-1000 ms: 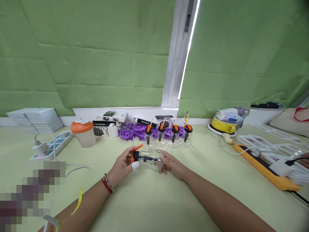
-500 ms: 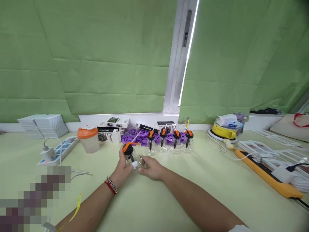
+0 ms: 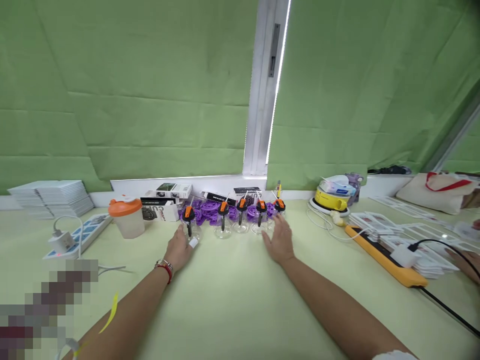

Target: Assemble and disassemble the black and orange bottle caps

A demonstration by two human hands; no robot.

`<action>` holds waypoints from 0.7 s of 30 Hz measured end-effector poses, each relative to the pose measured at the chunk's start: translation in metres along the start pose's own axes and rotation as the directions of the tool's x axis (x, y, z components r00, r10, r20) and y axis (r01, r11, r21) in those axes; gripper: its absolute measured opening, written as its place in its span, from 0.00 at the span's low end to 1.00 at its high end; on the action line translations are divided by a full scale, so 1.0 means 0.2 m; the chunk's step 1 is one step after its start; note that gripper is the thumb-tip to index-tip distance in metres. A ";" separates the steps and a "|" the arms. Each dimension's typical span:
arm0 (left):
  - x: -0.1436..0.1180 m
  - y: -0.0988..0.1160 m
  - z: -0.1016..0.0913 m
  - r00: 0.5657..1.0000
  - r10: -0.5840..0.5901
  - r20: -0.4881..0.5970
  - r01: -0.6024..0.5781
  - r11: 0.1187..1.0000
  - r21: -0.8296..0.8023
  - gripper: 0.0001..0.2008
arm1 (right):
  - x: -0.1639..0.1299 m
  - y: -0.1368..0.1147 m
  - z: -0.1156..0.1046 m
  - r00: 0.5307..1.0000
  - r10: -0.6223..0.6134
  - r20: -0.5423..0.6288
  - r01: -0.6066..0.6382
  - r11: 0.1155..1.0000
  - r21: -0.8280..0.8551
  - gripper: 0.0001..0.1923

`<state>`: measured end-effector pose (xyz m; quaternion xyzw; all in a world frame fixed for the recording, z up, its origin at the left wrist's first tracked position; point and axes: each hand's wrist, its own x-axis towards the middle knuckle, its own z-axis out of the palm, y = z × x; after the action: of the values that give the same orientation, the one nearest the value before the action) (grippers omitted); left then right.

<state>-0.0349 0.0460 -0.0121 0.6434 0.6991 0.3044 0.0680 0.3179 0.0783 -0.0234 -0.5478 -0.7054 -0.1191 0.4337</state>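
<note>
Several clear cups stand upright in a row, with black-and-orange lids, black strips down the front and thin white straws on some. My left hand (image 3: 179,248) is around the lower part of the leftmost cup (image 3: 189,216), its fingers at the left side and the thumb, with a white wrap, in front. My right hand (image 3: 280,241) is held with thumb and fingers apart just in front of the rightmost cup (image 3: 279,205). It partly hides that cup, so I cannot tell whether it touches it. Purple openwork pieces (image 3: 205,212) lie behind the row.
Printed boxes (image 3: 165,210) lie behind at left, near an orange-lidded shaker (image 3: 126,220) and a white power strip (image 3: 95,231). To the right are a yellow pot (image 3: 330,201), an orange power strip (image 3: 382,255) and white stacks (image 3: 423,260). Another person's hand (image 3: 467,262) shows at the right edge.
The cup that was tilted in my hands now stands upright at the row's left end. My right hand has left it and moved right to the rightmost cup. The view has turned right.
</note>
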 end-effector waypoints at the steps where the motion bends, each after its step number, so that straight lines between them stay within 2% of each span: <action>1: 0.01 -0.01 0.00 0.999 -0.018 0.028 0.017 0.999 0.050 0.37 | 0.02 0.08 -0.01 0.994 0.101 -0.031 -0.102 0.994 -0.034 0.35; 3: 0.04 -0.02 0.00 0.997 -0.032 0.076 0.024 0.994 0.105 0.37 | 0.07 0.19 -0.03 0.935 0.352 -0.037 -0.354 0.932 -0.079 0.43; 5: 0.07 -0.02 0.00 0.995 -0.026 0.095 0.015 0.993 0.115 0.36 | 0.10 0.25 -0.02 0.849 0.523 0.078 -0.512 0.849 -0.131 0.49; 7: 0.08 -0.02 0.00 0.993 -0.030 0.115 0.015 0.991 0.133 0.36 | 0.12 0.27 -0.01 0.783 0.576 0.237 -0.541 0.817 -0.197 0.51; 9: 0.10 -0.02 0.01 0.991 -0.037 0.131 0.017 0.988 0.154 0.36 | 0.13 0.27 0.01 0.745 0.560 0.363 -0.497 0.829 -0.257 0.50; 11: 0.10 -0.02 0.02 0.989 -0.039 0.144 0.014 0.984 0.176 0.37 | 0.13 0.26 0.02 0.729 0.535 0.427 -0.442 0.844 -0.304 0.45; 14: 0.11 -0.02 0.04 0.988 -0.039 0.152 0.007 0.979 0.204 0.38 | 0.13 0.24 0.02 0.739 0.500 0.452 -0.371 0.861 -0.347 0.40; 21: 0.11 -0.03 0.07 0.984 -0.053 0.167 0.012 0.971 0.239 0.38 | 0.11 0.23 0.02 0.751 0.481 0.451 -0.322 0.864 -0.386 0.40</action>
<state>-0.0373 0.0714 -0.0195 0.6591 0.7325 0.1608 0.0560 0.3547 0.1124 -0.0244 -0.7551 -0.6368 0.0348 0.1522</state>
